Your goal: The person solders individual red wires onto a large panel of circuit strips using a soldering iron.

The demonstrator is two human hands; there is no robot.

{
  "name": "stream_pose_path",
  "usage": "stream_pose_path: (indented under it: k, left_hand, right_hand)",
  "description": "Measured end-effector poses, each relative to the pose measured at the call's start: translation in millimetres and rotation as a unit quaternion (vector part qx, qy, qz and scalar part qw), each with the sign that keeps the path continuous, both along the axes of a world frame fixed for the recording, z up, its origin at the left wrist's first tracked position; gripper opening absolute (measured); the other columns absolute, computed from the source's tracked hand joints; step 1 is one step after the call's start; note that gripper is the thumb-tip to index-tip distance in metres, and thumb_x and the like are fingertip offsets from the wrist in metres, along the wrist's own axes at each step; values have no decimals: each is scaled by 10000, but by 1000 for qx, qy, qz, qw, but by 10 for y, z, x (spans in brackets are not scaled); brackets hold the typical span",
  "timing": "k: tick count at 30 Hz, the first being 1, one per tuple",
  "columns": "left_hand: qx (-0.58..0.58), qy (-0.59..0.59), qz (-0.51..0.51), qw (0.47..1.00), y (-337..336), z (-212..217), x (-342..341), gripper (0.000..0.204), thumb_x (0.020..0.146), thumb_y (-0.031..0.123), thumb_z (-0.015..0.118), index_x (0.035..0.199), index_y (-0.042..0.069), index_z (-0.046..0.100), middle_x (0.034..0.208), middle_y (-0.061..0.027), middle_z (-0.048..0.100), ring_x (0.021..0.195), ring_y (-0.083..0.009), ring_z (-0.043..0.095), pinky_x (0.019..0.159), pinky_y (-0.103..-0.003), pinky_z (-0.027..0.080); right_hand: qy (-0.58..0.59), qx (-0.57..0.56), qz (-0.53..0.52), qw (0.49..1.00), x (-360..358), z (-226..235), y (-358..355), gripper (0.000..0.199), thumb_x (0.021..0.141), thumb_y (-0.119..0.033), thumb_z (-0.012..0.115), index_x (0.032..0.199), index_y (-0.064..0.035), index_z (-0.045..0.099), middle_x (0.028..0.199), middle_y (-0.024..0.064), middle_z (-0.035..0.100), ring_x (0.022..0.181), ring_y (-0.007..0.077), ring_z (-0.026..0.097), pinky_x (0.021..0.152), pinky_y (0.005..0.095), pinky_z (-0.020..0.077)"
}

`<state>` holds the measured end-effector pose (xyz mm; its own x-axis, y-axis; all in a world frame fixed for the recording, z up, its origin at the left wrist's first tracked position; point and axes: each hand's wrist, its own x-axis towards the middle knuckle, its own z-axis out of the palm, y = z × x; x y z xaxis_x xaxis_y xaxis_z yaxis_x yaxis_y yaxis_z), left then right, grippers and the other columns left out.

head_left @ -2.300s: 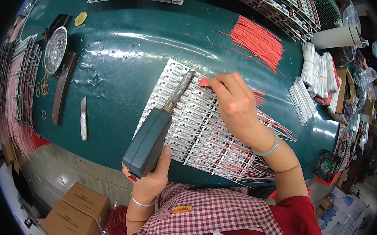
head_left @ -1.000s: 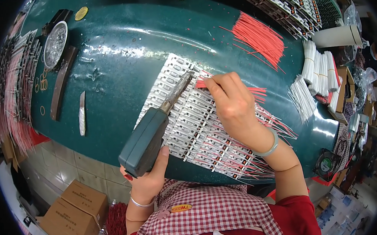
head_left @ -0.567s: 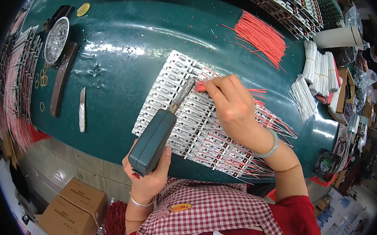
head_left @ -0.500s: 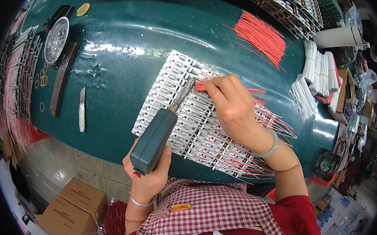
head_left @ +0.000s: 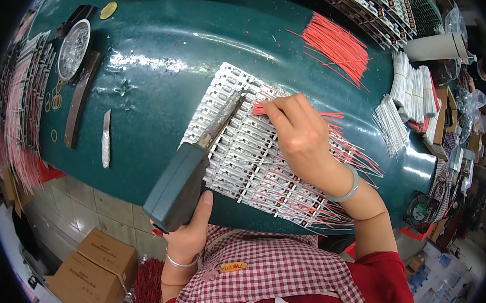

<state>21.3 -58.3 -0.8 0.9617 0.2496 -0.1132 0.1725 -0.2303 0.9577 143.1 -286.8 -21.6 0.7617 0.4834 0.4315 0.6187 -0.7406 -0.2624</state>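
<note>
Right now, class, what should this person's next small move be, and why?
Probably a slight shift of the dark green, gun-shaped tool in the left hand, bringing its metal tip to the ends of the thin red wires: the right hand pinches them over the white panel of small boards, and the tip is close beside those ends.

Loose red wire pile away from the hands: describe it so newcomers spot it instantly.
On the glossy dark-green tabletop, look beyond the bare right hand, toward the upper right. There lies the pile of thin red wires, its colour unlike the bundled white wires to its right.
</note>
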Motion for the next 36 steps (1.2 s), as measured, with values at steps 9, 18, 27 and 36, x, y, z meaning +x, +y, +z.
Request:
stream_pose_path:
  k: [9, 18, 27, 36]
  left_hand:
    - [-32, 5, 28, 999, -21, 41, -9, 399, 820, -39, 755, 1199, -56, 631, 1022, -140, 693, 636, -125, 604, 532, -245, 487]
    - [61, -52, -41, 996, -27, 37, 76, 174, 786, -1, 778, 943, -31, 711, 834, -94, 705, 680, -144, 655, 618, -272, 511]
    - [52, -39, -60, 996, -38, 122, 142, 163, 779, -34, 749, 930, -55, 694, 860, -105, 683, 686, -169, 655, 625, -277, 517]
    - [23, -16, -12, 1000, 78, -52, -135, 424, 832, -29, 768, 1235, -27, 637, 1060, -105, 695, 755, -130, 633, 641, -250, 516]
  right_hand:
    - [-24, 25, 17, 999, -88, -25, 43, 346, 697, 2, 664, 1031, 91, 669, 924, 122, 607, 828, 251, 586, 655, 337, 507]
    - [-12, 7, 15, 1000, -92, -7, 62, 333, 709, 3, 666, 1029, 97, 671, 916, 122, 601, 823, 243, 581, 654, 331, 506]
    - [-7, -8, 10, 1000, -104, 10, 70, 329, 719, -2, 662, 1032, 99, 672, 915, 121, 591, 834, 242, 576, 672, 334, 509]
    - [3, -13, 5, 1000, -113, 12, 67, 343, 703, -12, 644, 1031, 88, 664, 945, 124, 596, 851, 251, 581, 686, 344, 516]
